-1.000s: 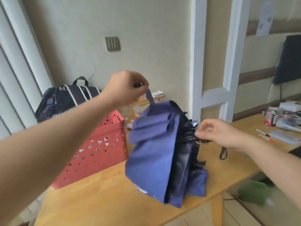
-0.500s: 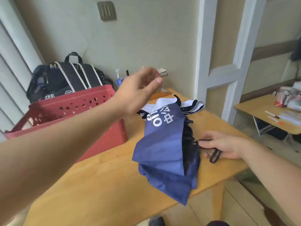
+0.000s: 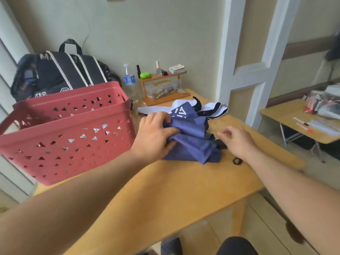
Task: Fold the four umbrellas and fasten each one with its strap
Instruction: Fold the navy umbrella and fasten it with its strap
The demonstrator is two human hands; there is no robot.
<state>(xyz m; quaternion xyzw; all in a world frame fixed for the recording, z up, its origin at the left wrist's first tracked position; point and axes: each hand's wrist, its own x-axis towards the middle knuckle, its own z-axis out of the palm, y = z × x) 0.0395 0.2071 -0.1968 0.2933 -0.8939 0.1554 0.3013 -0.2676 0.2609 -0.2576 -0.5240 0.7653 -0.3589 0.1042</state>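
Observation:
A blue umbrella (image 3: 195, 142) with white lettering lies collapsed and crumpled on the wooden table (image 3: 165, 190). My left hand (image 3: 156, 135) grips a bunch of its fabric at the left side. My right hand (image 3: 237, 142) hovers over the black handle end (image 3: 221, 145) with loosely curled fingers, and nothing shows between them. The black wrist loop (image 3: 237, 161) lies on the table beside my right wrist. A white and navy umbrella (image 3: 211, 110) lies flat behind the blue one, partly under it.
A red perforated basket (image 3: 64, 129) stands on the table's left, with a black striped bag (image 3: 60, 70) behind it. A water bottle (image 3: 129, 80) and a small wooden shelf (image 3: 163, 85) stand by the wall. A second table (image 3: 298, 122) with clutter is at the right.
The blue umbrella went from hanging upright by its top strap to lying on the table. My left hand let go of the strap and came down onto the fabric. My right hand released the handle.

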